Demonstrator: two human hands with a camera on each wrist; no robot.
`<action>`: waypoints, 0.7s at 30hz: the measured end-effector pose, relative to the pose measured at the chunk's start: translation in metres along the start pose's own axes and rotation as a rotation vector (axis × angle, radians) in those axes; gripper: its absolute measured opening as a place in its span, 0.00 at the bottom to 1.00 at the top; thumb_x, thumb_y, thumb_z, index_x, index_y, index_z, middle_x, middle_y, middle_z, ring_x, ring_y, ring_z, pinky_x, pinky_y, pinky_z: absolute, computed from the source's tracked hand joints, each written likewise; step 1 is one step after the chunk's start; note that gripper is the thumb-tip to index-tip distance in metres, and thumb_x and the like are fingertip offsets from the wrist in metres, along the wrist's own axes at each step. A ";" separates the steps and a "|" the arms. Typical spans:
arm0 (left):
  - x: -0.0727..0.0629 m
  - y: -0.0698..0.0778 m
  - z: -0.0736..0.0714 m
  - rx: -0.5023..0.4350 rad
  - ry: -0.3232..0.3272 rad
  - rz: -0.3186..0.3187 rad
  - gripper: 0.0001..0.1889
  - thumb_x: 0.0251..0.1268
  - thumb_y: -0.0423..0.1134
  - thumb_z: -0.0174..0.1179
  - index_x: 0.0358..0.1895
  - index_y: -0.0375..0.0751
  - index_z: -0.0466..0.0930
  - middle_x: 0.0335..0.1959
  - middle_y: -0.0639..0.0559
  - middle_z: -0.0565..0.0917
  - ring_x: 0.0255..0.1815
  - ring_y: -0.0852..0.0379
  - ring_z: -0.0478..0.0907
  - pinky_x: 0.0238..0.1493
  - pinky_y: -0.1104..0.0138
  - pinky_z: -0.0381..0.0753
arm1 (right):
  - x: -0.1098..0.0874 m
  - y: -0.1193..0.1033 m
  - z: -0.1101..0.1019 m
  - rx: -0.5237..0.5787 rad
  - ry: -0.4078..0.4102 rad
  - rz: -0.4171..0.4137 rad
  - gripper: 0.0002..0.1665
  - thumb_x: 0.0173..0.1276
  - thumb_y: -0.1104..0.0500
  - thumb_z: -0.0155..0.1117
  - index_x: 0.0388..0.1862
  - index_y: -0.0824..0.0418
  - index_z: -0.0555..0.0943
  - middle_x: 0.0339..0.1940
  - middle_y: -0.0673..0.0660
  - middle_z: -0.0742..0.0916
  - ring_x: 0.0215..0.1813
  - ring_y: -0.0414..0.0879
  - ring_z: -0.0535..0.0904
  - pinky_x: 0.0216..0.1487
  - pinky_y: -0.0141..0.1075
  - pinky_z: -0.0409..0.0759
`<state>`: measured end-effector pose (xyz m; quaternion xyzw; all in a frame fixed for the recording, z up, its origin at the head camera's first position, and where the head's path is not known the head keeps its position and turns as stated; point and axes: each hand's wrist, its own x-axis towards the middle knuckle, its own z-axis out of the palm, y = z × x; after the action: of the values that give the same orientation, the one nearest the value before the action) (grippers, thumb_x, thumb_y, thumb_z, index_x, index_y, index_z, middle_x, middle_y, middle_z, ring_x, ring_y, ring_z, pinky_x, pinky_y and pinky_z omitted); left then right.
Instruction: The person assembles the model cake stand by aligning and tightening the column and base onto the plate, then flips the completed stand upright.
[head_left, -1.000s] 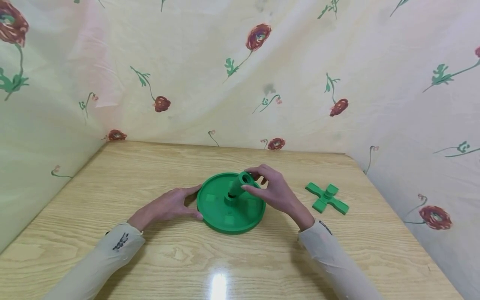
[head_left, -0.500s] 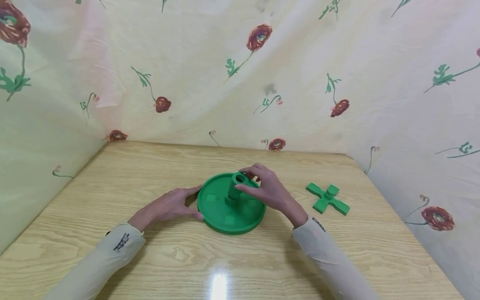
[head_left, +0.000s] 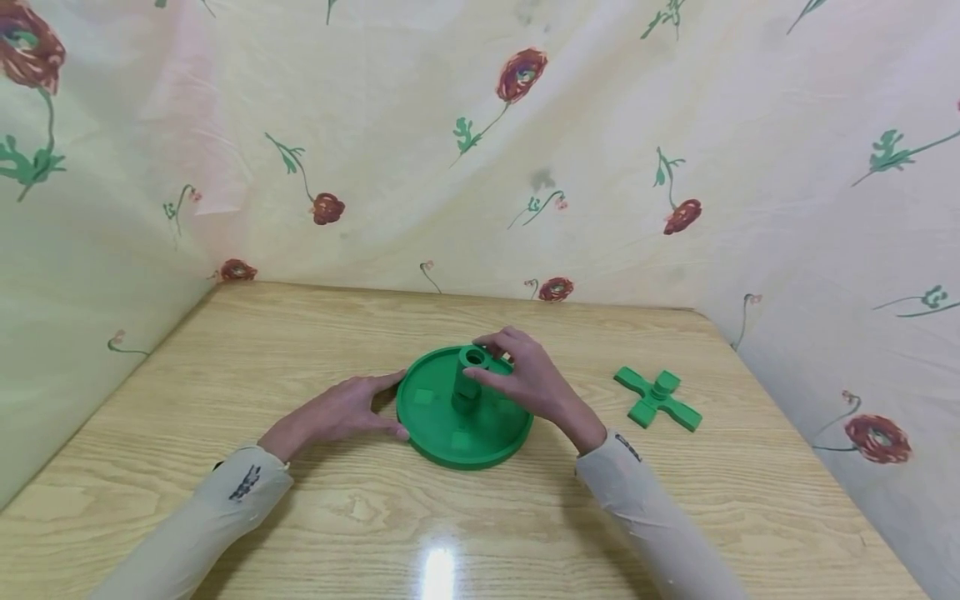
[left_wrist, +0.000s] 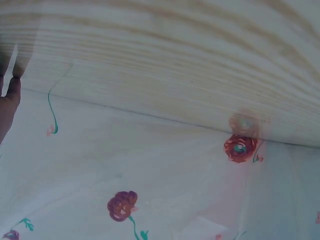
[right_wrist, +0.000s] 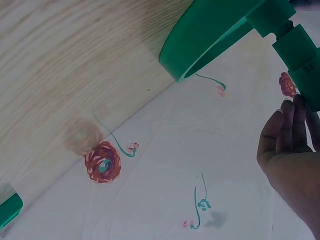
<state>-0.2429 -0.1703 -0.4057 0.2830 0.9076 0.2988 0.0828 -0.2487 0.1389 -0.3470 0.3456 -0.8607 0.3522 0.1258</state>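
Note:
A round green base (head_left: 431,429) with a raised rim lies on the table in the head view. My left hand (head_left: 337,412) rests against its left edge, thumb and forefinger spread along the rim. Over the middle of the base stands a green hollow post (head_left: 463,385), nearly upright, which my right hand (head_left: 531,379) pinches near the top. In the right wrist view this post (right_wrist: 296,47) carries the dark marking "34", and a narrow step shows where it meets the base's socket. How deep it sits there I cannot tell.
A green cross-shaped piece (head_left: 657,398) with a round stub lies to the right on the wooden table (head_left: 330,517). Behind and on both sides rises a pale flowered cloth (head_left: 390,150). The left wrist view shows mostly table and cloth, with a few fingertips (left_wrist: 14,89).
The post was leaning to the right over the base's socket. My right hand has moved slightly left and tipped it nearly upright. My left hand has stayed at the rim.

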 end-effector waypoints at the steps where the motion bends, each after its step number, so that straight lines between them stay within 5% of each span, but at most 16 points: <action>1: 0.000 0.000 0.000 0.001 0.000 0.001 0.57 0.57 0.66 0.72 0.81 0.33 0.58 0.76 0.38 0.69 0.76 0.41 0.65 0.72 0.46 0.67 | 0.000 0.000 -0.001 0.004 -0.006 0.002 0.24 0.67 0.58 0.76 0.58 0.68 0.84 0.43 0.58 0.84 0.48 0.61 0.81 0.49 0.57 0.82; 7: 0.000 0.001 0.000 -0.003 0.003 0.001 0.57 0.57 0.65 0.73 0.80 0.33 0.58 0.76 0.38 0.68 0.76 0.41 0.64 0.73 0.46 0.67 | -0.002 0.003 -0.001 0.039 -0.056 -0.004 0.24 0.73 0.61 0.69 0.64 0.69 0.81 0.50 0.59 0.85 0.51 0.58 0.80 0.48 0.53 0.82; 14: -0.001 0.002 0.001 -0.013 0.005 0.007 0.56 0.57 0.65 0.73 0.81 0.33 0.58 0.76 0.38 0.68 0.76 0.41 0.65 0.73 0.46 0.67 | -0.002 0.004 0.003 0.057 -0.012 0.029 0.23 0.69 0.59 0.75 0.58 0.69 0.81 0.46 0.58 0.86 0.47 0.53 0.82 0.48 0.49 0.83; 21: 0.000 0.001 0.000 -0.013 0.010 0.026 0.56 0.58 0.63 0.73 0.80 0.32 0.59 0.76 0.38 0.69 0.76 0.41 0.66 0.72 0.47 0.68 | -0.001 0.002 0.003 0.096 -0.052 0.022 0.29 0.75 0.60 0.68 0.70 0.71 0.75 0.56 0.63 0.85 0.55 0.54 0.81 0.52 0.50 0.83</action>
<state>-0.2422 -0.1692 -0.4054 0.2928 0.9023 0.3070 0.0762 -0.2492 0.1385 -0.3505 0.3510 -0.8495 0.3852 0.0828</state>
